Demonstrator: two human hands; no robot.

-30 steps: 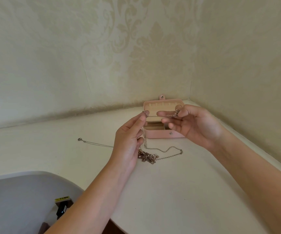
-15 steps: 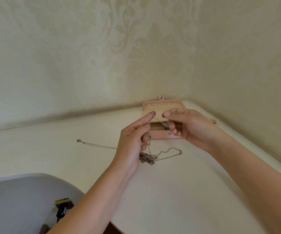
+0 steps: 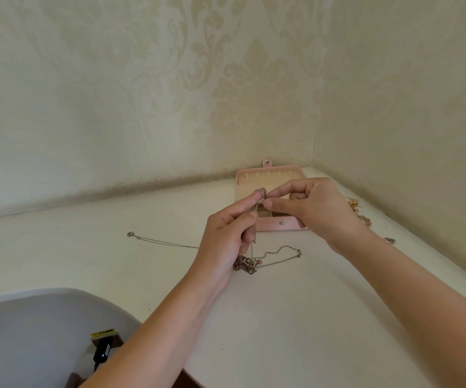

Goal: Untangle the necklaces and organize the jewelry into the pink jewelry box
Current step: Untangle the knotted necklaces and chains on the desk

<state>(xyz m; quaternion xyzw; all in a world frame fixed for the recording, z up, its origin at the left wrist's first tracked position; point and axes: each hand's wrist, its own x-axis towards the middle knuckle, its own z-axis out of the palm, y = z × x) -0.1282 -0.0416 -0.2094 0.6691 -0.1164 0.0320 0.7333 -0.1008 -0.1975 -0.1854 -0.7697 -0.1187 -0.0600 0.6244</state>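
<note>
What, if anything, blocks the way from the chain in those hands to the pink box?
Nothing visible does. The pink jewelry box lies open just behind the left hand and right hand pinching the chain. That chain hangs down into a tangled clump on the table, though.

The wide-angle head camera looks forward and down, close over the left hand (image 3: pixel 226 236) and right hand (image 3: pixel 317 210) pinching a thin silver chain (image 3: pixel 252 249), with the open pink snap-clasp jewelry box (image 3: pixel 269 223) just beyond.

Both bare forearms extend forward above the surface. The left hand (image 3: pixel 226 236) pinches a thin silver chain (image 3: pixel 251 252) between thumb and forefinger. The right hand (image 3: pixel 317 211), other fingers curled, pinches it just beside the left forefinger tip.
</note>
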